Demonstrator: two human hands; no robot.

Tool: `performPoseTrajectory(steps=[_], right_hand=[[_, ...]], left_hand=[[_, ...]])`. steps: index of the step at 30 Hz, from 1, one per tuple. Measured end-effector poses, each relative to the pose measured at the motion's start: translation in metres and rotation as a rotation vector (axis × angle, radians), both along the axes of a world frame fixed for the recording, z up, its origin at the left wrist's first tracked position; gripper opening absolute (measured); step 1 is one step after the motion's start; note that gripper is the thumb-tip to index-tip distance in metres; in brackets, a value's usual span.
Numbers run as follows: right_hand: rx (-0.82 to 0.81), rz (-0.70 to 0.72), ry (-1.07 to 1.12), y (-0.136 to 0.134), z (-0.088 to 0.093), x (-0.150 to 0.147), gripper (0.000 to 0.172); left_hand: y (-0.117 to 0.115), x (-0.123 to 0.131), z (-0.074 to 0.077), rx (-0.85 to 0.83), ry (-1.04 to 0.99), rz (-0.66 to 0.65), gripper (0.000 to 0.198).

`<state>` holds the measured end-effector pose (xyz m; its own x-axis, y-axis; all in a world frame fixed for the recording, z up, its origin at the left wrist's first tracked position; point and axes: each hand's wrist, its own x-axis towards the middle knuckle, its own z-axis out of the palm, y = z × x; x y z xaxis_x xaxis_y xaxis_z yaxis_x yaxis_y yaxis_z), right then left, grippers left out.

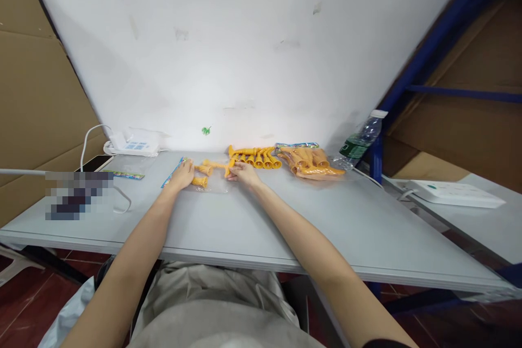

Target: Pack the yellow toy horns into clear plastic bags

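A clear plastic bag (216, 187) with a printed blue header lies in front of me. My left hand (184, 175) is closed on its header end. Inside the bag are a few small yellow-orange horn-shaped plastic pieces (199, 181). At the bag's right-hand end, my right hand (245, 175) pinches another yellow-orange horn-shaped piece (231, 165). Just beyond that hand, a row of several similar horn-shaped pieces (258, 163) lies along the wall. The fingertips of my left hand are partly hidden.
Right of the row lies a filled bag of orange pieces (312, 169). A plastic bottle (362, 138) leans by the blue frame (377, 160). At the left are a flat printed bag (124, 174), a white power strip (136, 144) and a phone (94, 163). A white wall backs the grey table (261, 228).
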<state>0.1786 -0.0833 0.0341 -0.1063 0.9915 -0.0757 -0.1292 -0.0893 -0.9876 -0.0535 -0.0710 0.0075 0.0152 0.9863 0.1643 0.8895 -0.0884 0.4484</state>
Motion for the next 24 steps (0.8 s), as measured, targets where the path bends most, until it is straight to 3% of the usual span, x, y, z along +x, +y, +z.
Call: performPoseTrajectory(steps=[9,15,19,24], right_hand=[[-0.049,-0.041,-0.004,0.009,-0.008,-0.018,0.025],[0.004,-0.083,-0.013,0.013,-0.014,-0.016,0.024],[0.072,-0.102,-0.067,0.013,-0.013,-0.005,0.019],[0.166,-0.181,-0.092,0.013,-0.009,0.007,0.011]], left_hand=[[-0.002,0.011,0.000,0.036,-0.046,-0.069,0.045],[-0.004,0.015,0.009,0.015,-0.032,0.071,0.047],[-0.009,-0.015,0.035,-0.017,0.058,0.293,0.047],[-0.036,-0.088,0.077,-0.135,0.233,0.591,0.058]])
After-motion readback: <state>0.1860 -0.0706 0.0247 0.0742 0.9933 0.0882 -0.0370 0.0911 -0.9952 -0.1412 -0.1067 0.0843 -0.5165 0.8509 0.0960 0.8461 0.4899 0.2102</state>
